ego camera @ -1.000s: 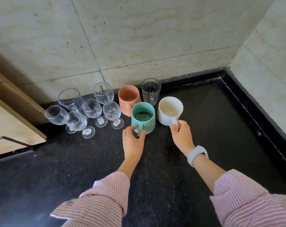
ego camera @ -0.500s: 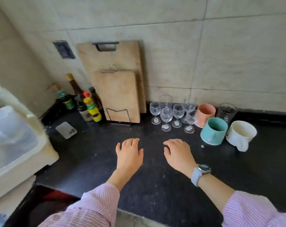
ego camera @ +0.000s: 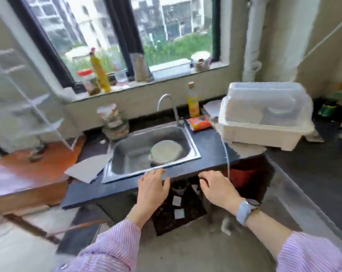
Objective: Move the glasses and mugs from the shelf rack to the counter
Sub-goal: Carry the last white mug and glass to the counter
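Note:
My left hand (ego camera: 153, 188) hovers palm down in front of the sink counter's edge, fingers spread, holding nothing. My right hand (ego camera: 218, 188), with a grey watch on the wrist, hangs beside it, fingers loosely curled and empty. A white wire shelf rack (ego camera: 29, 108) stands blurred at the far left; I cannot tell what is on it. The dark counter (ego camera: 323, 163) stretches away on the right. No glasses or mugs are in view.
A steel sink (ego camera: 154, 148) with a plate (ego camera: 165, 152) in it sits straight ahead, tap behind. A covered white dish drainer (ego camera: 264, 114) stands to its right. Bottles and jars line the window sill. An orange-brown table (ego camera: 36, 169) is at the left.
Both hands let go of the teal and white mugs and pulled back empty. The view swung left from the glasses and mugs on the counter to the sink.

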